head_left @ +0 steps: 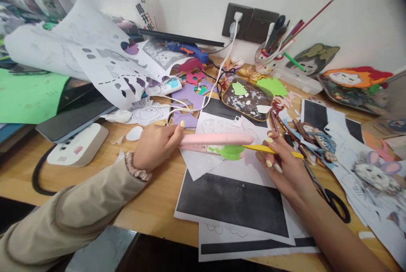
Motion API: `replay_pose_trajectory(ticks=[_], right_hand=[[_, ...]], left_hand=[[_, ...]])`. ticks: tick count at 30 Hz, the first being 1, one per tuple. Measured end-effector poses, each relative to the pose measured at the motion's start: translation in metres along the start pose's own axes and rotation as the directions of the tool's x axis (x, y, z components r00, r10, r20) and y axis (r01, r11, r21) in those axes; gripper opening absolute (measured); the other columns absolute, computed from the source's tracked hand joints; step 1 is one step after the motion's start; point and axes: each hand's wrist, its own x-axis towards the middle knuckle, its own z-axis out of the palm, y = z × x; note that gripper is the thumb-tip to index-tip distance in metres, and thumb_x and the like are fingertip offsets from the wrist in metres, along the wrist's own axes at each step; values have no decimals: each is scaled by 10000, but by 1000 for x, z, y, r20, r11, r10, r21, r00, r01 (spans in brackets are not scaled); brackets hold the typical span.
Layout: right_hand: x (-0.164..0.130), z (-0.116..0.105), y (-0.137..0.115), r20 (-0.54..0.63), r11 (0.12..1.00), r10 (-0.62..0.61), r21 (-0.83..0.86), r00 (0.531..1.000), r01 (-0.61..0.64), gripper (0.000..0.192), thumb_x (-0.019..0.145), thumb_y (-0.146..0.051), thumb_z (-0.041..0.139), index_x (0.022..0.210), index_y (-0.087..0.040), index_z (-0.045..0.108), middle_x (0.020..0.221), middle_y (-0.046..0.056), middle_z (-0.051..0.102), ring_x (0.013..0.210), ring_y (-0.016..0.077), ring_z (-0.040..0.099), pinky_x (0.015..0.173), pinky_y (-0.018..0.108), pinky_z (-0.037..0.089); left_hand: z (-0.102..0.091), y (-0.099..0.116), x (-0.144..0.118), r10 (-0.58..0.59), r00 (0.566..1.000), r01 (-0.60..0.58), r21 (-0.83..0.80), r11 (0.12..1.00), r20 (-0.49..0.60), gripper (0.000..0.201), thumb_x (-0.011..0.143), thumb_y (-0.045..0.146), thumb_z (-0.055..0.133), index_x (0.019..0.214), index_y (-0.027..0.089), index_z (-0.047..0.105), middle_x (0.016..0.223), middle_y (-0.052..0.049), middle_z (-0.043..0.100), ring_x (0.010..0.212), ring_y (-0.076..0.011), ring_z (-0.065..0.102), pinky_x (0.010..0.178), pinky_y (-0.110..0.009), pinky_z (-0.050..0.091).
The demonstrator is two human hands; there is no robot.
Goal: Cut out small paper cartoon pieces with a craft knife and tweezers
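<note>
My left hand (158, 146) is closed round one end of a pink hair straightener (218, 138), held level above the papers, its two arms slightly apart. A green leaf-like craft piece (233, 152) lies at its lower arm, partly covered by the upper one. Between the fingers of my right hand (283, 160) is a thin yellow stick (266, 149), like a pencil or brush handle; its left tip reaches the green piece. Printed sheets with black blocks (231, 196) lie under both hands. To the right of my right hand are black-handled scissors (336, 204).
A white cord (222, 69) runs from the wall socket (237, 16) across the desk. A brown tray (247, 103) of scraps, a blue glue gun (187, 48) and a brush cup (269, 52) stand behind. Left are a white box (78, 145), a dark tablet-like slab (76, 115) and cut paper.
</note>
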Motion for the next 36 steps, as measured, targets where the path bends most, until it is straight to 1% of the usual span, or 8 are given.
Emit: replay_pose_trajectory(ticks=[5,12,16,25,32,34,36], right_hand=[[1,1,0,-15,999,25,26,1000,-25,121,694,-185,530,794,-230,478,386,-79,364,395,36,324,447,147,314],[3,0,0,-16,998,36,42,999,-35,129,690,-186,536,799,-227,479,384,-79,364,392,37,327,445,146,315],[3,3,-2,-39,998,43,44,998,-42,123,678,-190,547,781,-215,483,376,-81,367,389,36,322,450,150,326],[5,3,-2,-76,997,49,59,996,-45,163,644,-188,574,779,-217,489,398,-88,368,379,30,313,448,149,339],[5,2,-5,-94,995,75,77,993,-68,172,636,-198,586,779,-220,494,395,-90,369,379,30,312,448,147,340],[7,0,-6,-120,994,75,94,990,-63,181,628,-200,593,777,-219,492,390,-90,359,384,32,309,451,144,341],[8,-2,-7,-156,991,84,114,984,-66,188,616,-192,602,765,-216,489,390,-90,352,383,30,299,451,139,338]], left_hand=[[0,0,0,0,1000,0,5,1000,2,436,805,333,259,407,162,309,362,23,386,346,-72,320,411,-219,187],[-1,-1,1,-8,1000,8,-7,1000,-11,418,797,322,270,410,165,295,356,28,365,348,-72,301,415,-217,187],[-1,-2,1,-20,1000,20,-17,1000,-19,409,793,318,268,414,164,283,351,30,354,349,-70,289,411,-213,180],[1,-4,0,-42,998,41,-26,999,-38,410,795,320,275,418,161,310,364,27,359,358,-69,294,422,-218,180],[1,-4,-1,-26,999,24,-28,999,-41,415,802,326,266,427,160,326,365,27,367,363,-68,299,425,-217,184],[1,-4,-1,-16,999,15,-27,1000,-38,421,804,332,263,428,159,341,361,28,369,361,-69,298,424,-217,186],[1,-4,-1,-8,1000,7,-37,999,-18,429,810,334,247,445,158,389,366,26,393,366,-72,319,427,-215,196]])
